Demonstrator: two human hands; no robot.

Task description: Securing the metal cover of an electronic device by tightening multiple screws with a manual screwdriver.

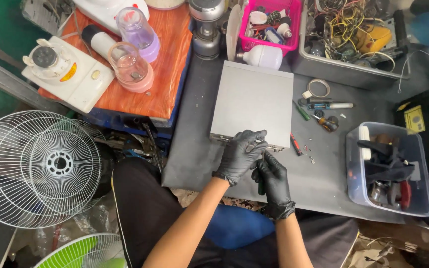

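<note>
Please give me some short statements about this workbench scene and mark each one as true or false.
1. Both hands wear black gloves. True: left hand, right hand.
2. The left hand rests on the near edge of the grey metal case. True.
3. The right hand holds a hammer. False: it grips a green-handled screwdriver.
4. The white fan guard lies on the case. False: it sits off to the left, beside the bench.
5. The pink basket is beyond the case. True.

Yellow square label [414,119] on black surface, far right of workbench, just above clear plastic bin [418,198]. Orange-yellow curved sticker [68,72] on white blender base [83,87], upper left, on orange tabletop [167,74].
</note>
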